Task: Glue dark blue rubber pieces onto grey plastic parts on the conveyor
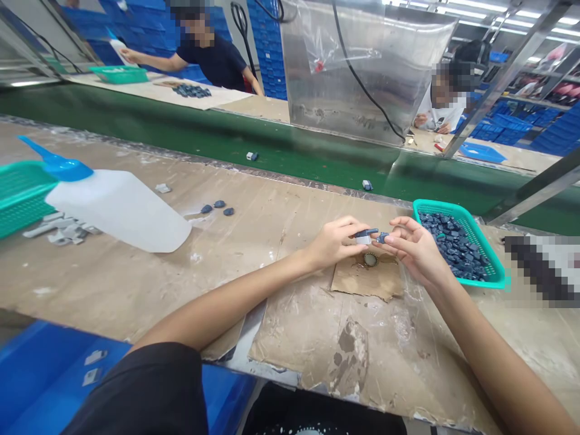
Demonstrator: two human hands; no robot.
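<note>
Between the fingers of my left hand (338, 243) is a small grey-white and dark blue plastic part (362, 239). Close by, my right hand (419, 249) pinches a small dark blue plastic piece (382, 237). The two parts are nearly touching; whether they meet I cannot tell. Below them, a small round cap-like object (370, 260) lies on a torn piece of cardboard (362, 284). To the right stands a green basket (496, 266) full of small dark blue pieces (462, 244).
A white squeeze bottle (122, 205) with a blue nozzle lies on the left, beside grey parts (63, 229) and another green basket (22, 196). Several dark pieces (219, 204) lie nearby. A green conveyor belt (203, 139) runs behind, with co-workers across it. A blue bin (45, 374) sits lower left.
</note>
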